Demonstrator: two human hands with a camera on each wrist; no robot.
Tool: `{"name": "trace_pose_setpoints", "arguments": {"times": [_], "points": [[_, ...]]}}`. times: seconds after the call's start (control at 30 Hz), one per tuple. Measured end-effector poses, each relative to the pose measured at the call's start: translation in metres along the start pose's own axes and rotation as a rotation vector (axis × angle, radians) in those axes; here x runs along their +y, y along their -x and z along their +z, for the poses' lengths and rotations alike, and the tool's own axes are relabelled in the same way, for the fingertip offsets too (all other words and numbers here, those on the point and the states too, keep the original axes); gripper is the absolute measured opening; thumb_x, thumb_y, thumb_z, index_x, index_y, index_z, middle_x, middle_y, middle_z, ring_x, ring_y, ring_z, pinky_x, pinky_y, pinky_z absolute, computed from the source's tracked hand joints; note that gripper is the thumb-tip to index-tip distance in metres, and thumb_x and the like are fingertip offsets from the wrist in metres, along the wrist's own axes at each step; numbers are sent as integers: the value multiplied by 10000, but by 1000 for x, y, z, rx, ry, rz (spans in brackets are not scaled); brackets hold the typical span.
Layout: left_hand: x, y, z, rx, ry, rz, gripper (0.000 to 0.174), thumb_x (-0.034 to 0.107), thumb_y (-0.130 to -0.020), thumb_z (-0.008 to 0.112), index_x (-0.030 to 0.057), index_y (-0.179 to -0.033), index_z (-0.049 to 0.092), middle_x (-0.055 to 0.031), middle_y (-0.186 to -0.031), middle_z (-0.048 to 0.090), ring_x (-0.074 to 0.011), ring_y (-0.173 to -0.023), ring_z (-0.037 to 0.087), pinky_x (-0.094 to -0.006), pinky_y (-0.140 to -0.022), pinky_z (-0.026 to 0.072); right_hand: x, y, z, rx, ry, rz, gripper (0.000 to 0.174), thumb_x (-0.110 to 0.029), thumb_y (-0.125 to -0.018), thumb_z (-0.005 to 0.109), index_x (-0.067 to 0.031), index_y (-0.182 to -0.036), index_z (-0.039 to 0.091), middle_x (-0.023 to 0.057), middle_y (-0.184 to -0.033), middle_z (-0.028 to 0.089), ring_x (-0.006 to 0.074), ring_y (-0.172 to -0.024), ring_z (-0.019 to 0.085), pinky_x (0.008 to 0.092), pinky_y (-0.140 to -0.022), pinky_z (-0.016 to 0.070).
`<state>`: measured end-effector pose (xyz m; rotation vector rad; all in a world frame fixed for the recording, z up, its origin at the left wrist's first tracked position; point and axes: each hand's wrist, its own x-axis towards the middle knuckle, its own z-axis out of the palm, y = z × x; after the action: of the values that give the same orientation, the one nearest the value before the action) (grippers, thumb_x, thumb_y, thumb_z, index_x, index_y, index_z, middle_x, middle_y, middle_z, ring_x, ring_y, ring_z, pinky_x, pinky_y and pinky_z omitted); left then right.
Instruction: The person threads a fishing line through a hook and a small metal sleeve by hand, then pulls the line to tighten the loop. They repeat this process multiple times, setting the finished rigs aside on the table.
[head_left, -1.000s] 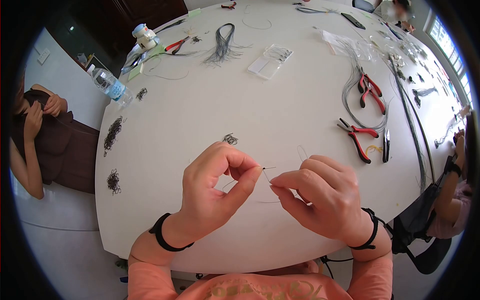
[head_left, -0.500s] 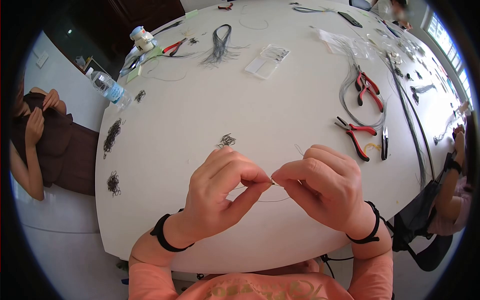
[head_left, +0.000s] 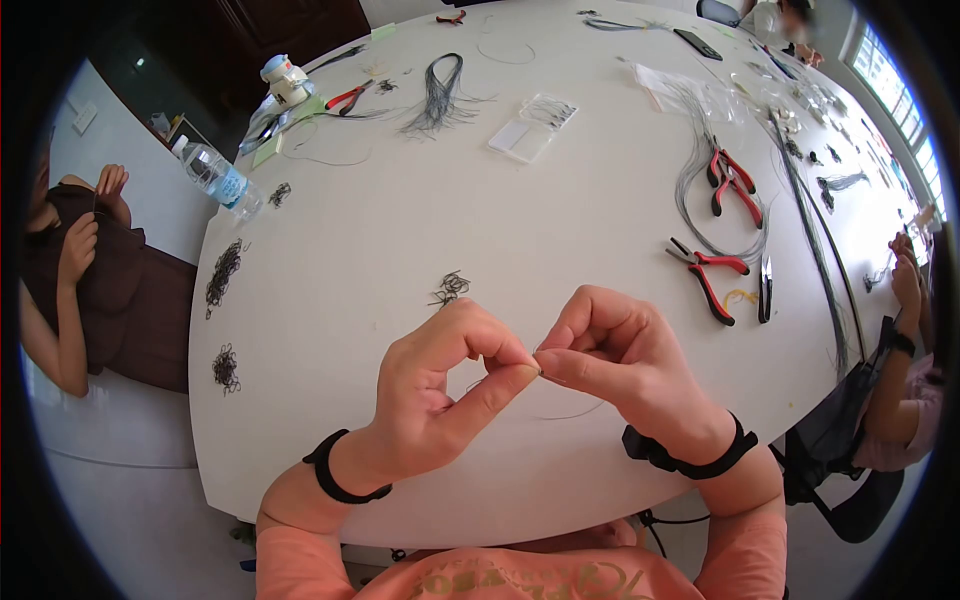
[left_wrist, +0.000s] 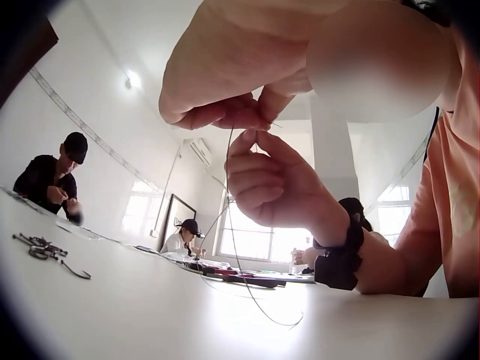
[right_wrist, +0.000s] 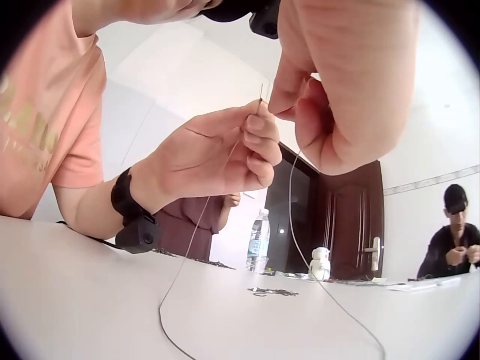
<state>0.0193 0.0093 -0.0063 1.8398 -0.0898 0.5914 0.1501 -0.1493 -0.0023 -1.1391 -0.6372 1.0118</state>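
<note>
Over the near part of the white table [head_left: 380, 230], my two hands meet at the fingertips. My left hand [head_left: 526, 363] pinches a thin grey wire [left_wrist: 234, 225] between thumb and forefinger. My right hand [head_left: 547, 362] pinches the same wire right beside it, its other fingers curled. In the left wrist view the left hand [left_wrist: 253, 120] is above and the right hand [left_wrist: 251, 142] just below, with the wire hanging down to the tabletop. In the right wrist view, strands of the wire [right_wrist: 294, 217] drop from both pinches, and a short end sticks up above the left hand [right_wrist: 255, 120].
Red-handled pliers [head_left: 708, 275], a second pair [head_left: 735, 180] and black cutters [head_left: 765, 290] lie to the right. A small heap of dark rings [head_left: 450, 287] sits just beyond my hands. At the left edge are more heaps [head_left: 225, 270] and a water bottle [head_left: 215, 170]. People sit left [head_left: 80, 270] and right [head_left: 900, 380].
My hands have closed the gap: a second ago they held the wire slightly apart, now the fingertips touch. The right wrist has turned, and both hands shifted slightly right.
</note>
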Motion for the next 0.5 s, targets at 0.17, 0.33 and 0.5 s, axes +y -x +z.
{"name": "trace_pose_setpoints", "arguments": {"times": [0.17, 0.33, 0.5], "points": [[0, 2, 3, 39, 20, -45, 62, 40, -909, 694, 45, -900, 633, -27, -854, 636, -122, -728, 547, -262, -681, 400, 5, 5, 11, 124, 384, -289, 83, -20, -851, 717, -22, -823, 638, -50, -580, 461, 27, -516, 321, 242, -465, 250], [2, 3, 7, 136, -86, 0, 86, -14, -869, 707, 35, -869, 637, -40, -853, 643, -137, -720, 555, -273, -649, 441, 12, 4, 15, 197, 584, -492, 101, 35, -788, 727, -15, -787, 639, -6, -576, 460, 54, -482, 337, 256, -428, 253], [2, -2, 5, 177, -265, 114, 114, -44, -841, 718, 36, -855, 639, -46, -815, 648, -158, -699, 553, -275, -610, 454, 13, 2, 17, 199, 717, -688, 143, 53, -729, 731, -42, -784, 640, 12, -627, 538, 107, -468, 447, 295, -406, 321]]}}
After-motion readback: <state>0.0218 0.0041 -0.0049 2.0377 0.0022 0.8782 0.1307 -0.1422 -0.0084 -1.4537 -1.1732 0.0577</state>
